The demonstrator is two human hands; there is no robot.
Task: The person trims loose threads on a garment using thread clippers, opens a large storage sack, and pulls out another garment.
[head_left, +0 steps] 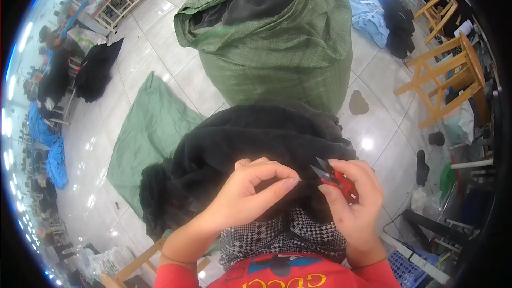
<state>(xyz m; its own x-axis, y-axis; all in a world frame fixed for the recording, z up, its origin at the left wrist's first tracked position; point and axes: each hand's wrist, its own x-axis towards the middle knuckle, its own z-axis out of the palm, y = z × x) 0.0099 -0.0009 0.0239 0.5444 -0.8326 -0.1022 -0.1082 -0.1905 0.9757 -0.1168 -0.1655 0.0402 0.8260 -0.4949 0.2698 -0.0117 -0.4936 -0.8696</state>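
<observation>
Red-handled thread snips (pixel 341 182) sit in my right hand (pixel 358 200), their blades apart and pointing up and left. My left hand (pixel 256 188) is closed in a pinch, thumb and forefinger tips together, just left of the blades. Whatever is between those fingertips is too small to make out. Across my lap, under both hands, lies a bunched black garment (pixel 240 133) of soft fabric. Its folds cover most of my checked trousers (pixel 253 239).
A large green woven sack (pixel 277 69) stands in front of me, stuffed with dark cloth (pixel 261 1). Flat green sheeting (pixel 152 133) lies on the tiled floor at left. Wooden stools (pixel 445 77) and light blue garments (pixel 368 16) are at right.
</observation>
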